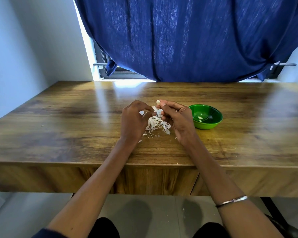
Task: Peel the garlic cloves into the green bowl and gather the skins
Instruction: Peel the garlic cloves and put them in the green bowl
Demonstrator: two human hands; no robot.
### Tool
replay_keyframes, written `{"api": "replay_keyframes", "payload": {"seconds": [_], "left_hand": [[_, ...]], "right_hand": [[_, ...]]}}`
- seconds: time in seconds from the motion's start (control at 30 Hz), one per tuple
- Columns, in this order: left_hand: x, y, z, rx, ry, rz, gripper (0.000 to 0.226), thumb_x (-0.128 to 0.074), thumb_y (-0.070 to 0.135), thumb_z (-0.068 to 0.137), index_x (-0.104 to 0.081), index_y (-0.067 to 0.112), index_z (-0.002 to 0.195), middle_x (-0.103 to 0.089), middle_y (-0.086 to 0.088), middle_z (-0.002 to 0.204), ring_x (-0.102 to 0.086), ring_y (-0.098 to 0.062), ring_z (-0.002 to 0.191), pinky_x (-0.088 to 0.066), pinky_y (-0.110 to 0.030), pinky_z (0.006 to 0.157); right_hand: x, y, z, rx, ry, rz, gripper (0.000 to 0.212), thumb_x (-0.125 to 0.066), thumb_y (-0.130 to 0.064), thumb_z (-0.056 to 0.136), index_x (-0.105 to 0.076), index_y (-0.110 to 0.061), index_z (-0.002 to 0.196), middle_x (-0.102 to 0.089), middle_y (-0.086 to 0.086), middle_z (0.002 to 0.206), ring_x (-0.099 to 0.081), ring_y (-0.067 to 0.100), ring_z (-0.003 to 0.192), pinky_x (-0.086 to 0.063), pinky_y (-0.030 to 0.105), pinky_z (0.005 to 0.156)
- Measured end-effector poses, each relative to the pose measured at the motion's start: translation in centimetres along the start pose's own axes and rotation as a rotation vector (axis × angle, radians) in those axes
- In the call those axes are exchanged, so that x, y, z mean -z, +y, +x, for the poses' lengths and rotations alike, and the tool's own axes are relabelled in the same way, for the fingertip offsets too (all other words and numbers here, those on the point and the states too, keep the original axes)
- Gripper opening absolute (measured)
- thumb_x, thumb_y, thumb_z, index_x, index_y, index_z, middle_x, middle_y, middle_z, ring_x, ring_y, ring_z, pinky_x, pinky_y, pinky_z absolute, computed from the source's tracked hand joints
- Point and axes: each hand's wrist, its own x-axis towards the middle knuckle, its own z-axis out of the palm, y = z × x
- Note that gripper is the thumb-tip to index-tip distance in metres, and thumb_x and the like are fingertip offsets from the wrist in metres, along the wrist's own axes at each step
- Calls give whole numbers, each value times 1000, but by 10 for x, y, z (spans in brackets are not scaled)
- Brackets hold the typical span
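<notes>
1. head view: we see a brown wood-grain table with a dark blue fabric curtain hanging behind its far edge.
2. our right hand pinches a small pale garlic clove between thumb and fingertips, raised above the table surface.
3. our left hand has its fingers curled toward the right hand; a thin white scrap of skin shows at its fingertips, but we cannot tell whether the fingers grip it or only touch it.
4. a loose heap of white papery garlic skins and thin stems lies on the table between and beneath both hands; smaller flakes are scattered just in front of it.
5. a small round green plastic bowl stands upright on the table just to the right of the right hand, apart from it.
6. inside the bowl lie a few pale peeled cloves.
7. a thin silver metal bangle circles our right wrist.
</notes>
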Motion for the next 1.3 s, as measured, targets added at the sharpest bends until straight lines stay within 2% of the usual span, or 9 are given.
{"api": "replay_keyframes", "payload": {"seconds": [0.2, 0.3, 0.43, 0.53, 0.63, 0.73, 0.93, 1.07, 1.3], "left_hand": [[-2, -1, 0, -45, 1, 96, 23, -67, 32, 99, -80, 14, 93, -71, 5, 92, -59, -7, 75, -31, -6, 63], [0, 2, -1, -49, -1, 103, 13, -67, 19, 100, -80, 17, 102, -72, 7, 99, -57, -1, 78, -35, -1, 64], [2, 9, -3, 19, 42, 79, 33, -47, 32, 108, -74, 16, 97, -70, 8, 74, -64, -11, 65, -45, -26, 60], [3, 10, -4, 46, 31, 78, 37, -41, 32, 110, -70, 14, 94, -68, 6, 66, -64, -16, 60, -42, -29, 56], [4, 9, -3, 53, 58, 105, 21, -48, 8, 105, -69, 11, 107, -72, 4, 77, -61, -10, 65, -32, -15, 54], [6, 6, -3, 27, 192, 82, 51, -48, -24, 78, -65, 4, 117, -69, -7, 97, -60, -12, 82, -39, -14, 66], [5, 2, -2, 73, 194, 46, 18, -55, -6, 95, -69, 4, 99, -70, -8, 92, -59, -13, 79, -39, -20, 66], [9, 7, -5, 86, 143, 72, 28, -50, 13, 107, -72, 4, 91, -67, 1, 70, -59, -12, 58, -36, -11, 51], [9, -11, 0, 228, 123, 85, 46, -58, -24, 72, -72, 6, 105, -73, -8, 100, -66, -20, 88, -42, -9, 65]], "right_hand": [[22, -39, -2, 119, 92, -250, 17, -79, -10, 82, -76, -10, 99, -77, 2, 84, -69, 8, 64, -57, 21, 61], [53, -69, 4, 200, 111, -707, 13, -82, -16, 80, -75, -23, 88, -75, -9, 82, -71, 1, 67, -55, 15, 59], [93, -80, 18, 131, 134, -1229, 20, -85, -27, 78, -69, -39, 73, -66, -23, 77, -64, -1, 84, -49, 21, 69], [100, -79, 24, 72, 137, -1395, 20, -84, -27, 79, -71, -39, 70, -71, -19, 84, -65, 6, 88, -56, 32, 70], [95, -79, 26, 24, 82, -1443, 17, -82, -22, 81, -76, -37, 77, -69, -17, 91, -61, 8, 94, -56, 35, 77], [94, -84, 28, 38, 76, -1400, 18, -81, -23, 82, -74, -39, 77, -71, -17, 92, -61, 6, 93, -49, 28, 70], [66, -87, 23, 227, 26, -1203, 14, -75, -20, 89, -75, -33, 91, -73, -16, 89, -70, 5, 78, -54, 20, 64], [29, -58, 22, 233, -148, -1176, 16, -71, -12, 90, -75, -26, 96, -73, -11, 84, -66, -1, 63, -45, 9, 49], [-12, -13, 15, 291, -229, -1217, 16, -73, -16, 89, -78, -30, 96, -74, -11, 88, -65, -2, 76, -52, 20, 70]]}}
